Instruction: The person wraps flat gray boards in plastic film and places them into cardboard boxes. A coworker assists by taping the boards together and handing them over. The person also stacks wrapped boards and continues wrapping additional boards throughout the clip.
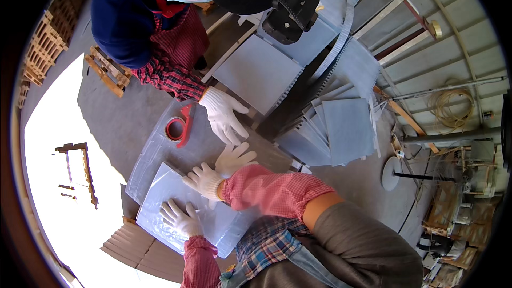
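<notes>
A stack of pale blue-grey square sheets (162, 194), under shiny clear plastic film, lies in front of me. My left hand (181, 220), in a white glove and pink checked sleeve, rests flat on its top with fingers spread. Further back, my right hand (205, 180), gloved the same way, lies with stretched fingers at the stack's far edge. Neither hand holds anything. Close past my right hand is a co-worker's white-gloved hand (234, 158), partly hidden by my sleeve. The co-worker's other gloved hand (220, 114) reaches over the table, fingers apart.
A red tape dispenser (185, 128) with a tape roll lies on the plastic-covered table (154, 146) beyond the stack. To the right are a square panel (258, 72) and several leaning grey sheets (346, 128). Wooden pallets (50, 45) stand at far left; a cardboard piece (141, 248) lies below.
</notes>
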`<state>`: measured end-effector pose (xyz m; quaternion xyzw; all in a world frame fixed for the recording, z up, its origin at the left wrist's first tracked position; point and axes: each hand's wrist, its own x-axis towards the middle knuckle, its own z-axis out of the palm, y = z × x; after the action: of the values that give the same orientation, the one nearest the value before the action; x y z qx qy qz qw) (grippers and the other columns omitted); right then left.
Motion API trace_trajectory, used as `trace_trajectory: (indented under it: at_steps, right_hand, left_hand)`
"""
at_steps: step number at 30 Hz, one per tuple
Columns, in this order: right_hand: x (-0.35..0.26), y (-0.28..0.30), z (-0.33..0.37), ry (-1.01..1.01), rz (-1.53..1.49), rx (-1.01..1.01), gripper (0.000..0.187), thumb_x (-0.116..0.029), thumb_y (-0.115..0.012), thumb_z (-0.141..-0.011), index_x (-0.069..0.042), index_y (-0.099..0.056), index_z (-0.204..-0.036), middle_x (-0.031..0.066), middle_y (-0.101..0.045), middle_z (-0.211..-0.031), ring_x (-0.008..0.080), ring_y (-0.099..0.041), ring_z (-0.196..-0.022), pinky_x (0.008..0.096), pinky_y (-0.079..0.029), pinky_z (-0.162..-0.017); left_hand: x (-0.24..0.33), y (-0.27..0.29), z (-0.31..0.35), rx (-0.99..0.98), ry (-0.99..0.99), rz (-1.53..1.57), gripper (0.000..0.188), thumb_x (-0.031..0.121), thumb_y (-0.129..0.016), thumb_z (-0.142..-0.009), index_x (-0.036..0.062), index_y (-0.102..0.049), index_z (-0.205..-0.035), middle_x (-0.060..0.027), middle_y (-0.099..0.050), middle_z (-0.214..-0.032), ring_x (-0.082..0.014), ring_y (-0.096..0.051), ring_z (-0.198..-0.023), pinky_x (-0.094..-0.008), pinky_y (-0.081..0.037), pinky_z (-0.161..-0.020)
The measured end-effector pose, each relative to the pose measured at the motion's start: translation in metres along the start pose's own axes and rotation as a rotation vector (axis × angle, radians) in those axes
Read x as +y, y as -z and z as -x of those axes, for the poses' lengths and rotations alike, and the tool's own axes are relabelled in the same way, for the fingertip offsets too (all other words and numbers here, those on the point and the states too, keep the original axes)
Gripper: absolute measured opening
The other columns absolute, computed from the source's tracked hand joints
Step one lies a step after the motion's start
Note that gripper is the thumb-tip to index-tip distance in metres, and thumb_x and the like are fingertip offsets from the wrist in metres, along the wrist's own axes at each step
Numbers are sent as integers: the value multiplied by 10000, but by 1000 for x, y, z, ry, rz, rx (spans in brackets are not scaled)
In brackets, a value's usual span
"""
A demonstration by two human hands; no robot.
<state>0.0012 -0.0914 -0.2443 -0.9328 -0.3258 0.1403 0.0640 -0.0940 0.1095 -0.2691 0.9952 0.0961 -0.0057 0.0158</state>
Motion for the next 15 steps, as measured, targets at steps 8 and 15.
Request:
trace_trajectory:
  at_steps: [8,15]
  right_hand:
    - [0,-3,1,1,15,27,1234,-613,-922,-559,-52,-388,-1519,70,-610,-1282,261,-540,-1189,468,-420,-951]
    - [-3,-22,-5,-14,20,64,1304,-643,-924,-540,-39,-360,-1549,76,-600,-1316,264,-531,-1196,462,-418,-961]
  left_hand:
    - [6,6,1,-1,12,4,733,466,-598,-977,98,-387,-1576,-172,-324,-1661,-406,-231,-1559,-609,-174,-1245]
    - [5,6,0,-17,24,12,743,463,-601,-962,97,-390,-1574,-174,-320,-1665,-405,-222,-1564,-607,-167,-1249]
